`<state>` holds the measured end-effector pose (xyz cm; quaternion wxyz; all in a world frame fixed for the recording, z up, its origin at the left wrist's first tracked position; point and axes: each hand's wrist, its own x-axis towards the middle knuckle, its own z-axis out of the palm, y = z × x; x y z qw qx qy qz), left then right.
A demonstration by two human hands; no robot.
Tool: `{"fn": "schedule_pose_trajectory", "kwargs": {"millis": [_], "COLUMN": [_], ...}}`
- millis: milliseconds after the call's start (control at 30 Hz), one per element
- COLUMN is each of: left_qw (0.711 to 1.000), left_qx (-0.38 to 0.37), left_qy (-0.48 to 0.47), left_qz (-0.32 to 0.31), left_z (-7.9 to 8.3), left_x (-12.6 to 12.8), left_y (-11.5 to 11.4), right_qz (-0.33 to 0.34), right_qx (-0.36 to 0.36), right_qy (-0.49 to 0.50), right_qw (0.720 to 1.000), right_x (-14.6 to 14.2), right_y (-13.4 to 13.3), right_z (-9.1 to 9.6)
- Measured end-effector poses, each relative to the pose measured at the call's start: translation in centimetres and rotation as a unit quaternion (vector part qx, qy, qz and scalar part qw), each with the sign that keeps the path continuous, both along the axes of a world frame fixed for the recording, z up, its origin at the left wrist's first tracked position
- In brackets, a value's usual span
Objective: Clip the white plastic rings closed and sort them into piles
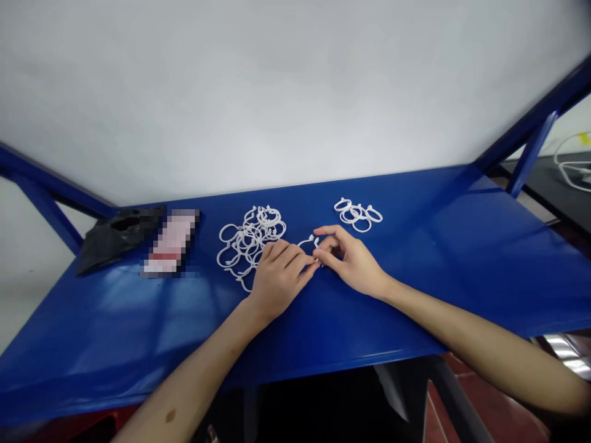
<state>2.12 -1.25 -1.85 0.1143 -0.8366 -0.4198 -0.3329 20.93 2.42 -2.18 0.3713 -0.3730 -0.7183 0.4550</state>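
Head cam: we have a white ring (pixel 311 238) btwn our left hand (pixel 279 275) and right hand (pixel 354 259), over the blue worktop (pixel 406 295); can't tell if it's touching. Looks like thin plastic, so prob. v. light, springy, a bit slippery, may snap if over-bent; best held by the ends, nr the small gap. Rel. to grip: far arc pokes out past our fingertips, near part's hidden. Left grip's narrow, pinching the ring; right grip's also pinched on its right side, index stretched left. Ring pile (pixel 253 237) is just left, smaller ring cluster (pixel 354 213) far right.
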Motion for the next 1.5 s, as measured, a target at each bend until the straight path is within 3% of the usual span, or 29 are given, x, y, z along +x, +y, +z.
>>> {"fn": "schedule_pose_trajectory", "kwargs": {"millis": [100,267,367,467,700,900,1000,1100,1233,1333,1500], "left_qw": [0.999,0.974,0.943,0.919,0.938,0.971,0.987,0.990,0.980,0.978,0.979], "left_qx": [-0.019,-0.127,-0.251,-0.303,-0.253,-0.177,-0.130,-0.087,-0.088,-0.111,-0.089], "left_qy": [-0.027,-0.168,-0.217,-0.253,-0.235,-0.156,-0.098,-0.064,-0.020,-0.005,0.014], "left_qz": [0.012,0.084,0.044,0.009,-0.016,-0.049,-0.016,0.089,0.176,0.175,0.180], "left_z": [-0.2,0.0,0.3,0.7,0.2,-0.5,-0.1,0.1,-0.6,-1.0,-1.0], "left_x": [0.0,-0.4,-0.7,-0.7,-0.2,-0.4,-0.8,-1.7,-3.0,-3.3,-3.3], "left_y": [0.0,0.4,0.8,0.8,0.2,0.3,1.0,1.9,2.7,2.9,2.6], "right_qz": [-0.008,-0.005,0.009,-0.007,0.035,0.091,0.022,-0.128,-0.262,-0.290,-0.273], "right_qx": [0.006,0.129,0.169,0.177,0.235,0.290,0.307,0.314,0.241,0.202,0.214], "right_qy": [0.016,-0.033,-0.051,-0.043,-0.072,-0.094,-0.118,-0.155,-0.207,-0.249,-0.300], "right_qw": [1.000,0.991,0.984,0.983,0.969,0.948,0.944,0.928,0.911,0.902,0.889], "right_x": [0.2,0.7,0.9,0.9,1.1,1.0,1.0,2.2,5.8,7.9,8.5], "right_y": [0.4,0.6,0.5,0.5,0.2,-0.1,1.1,3.5,7.6,9.6,10.1], "right_z": [-0.3,0.7,0.9,0.7,0.6,0.4,0.6,0.7,0.4,-0.3,-1.0]}}
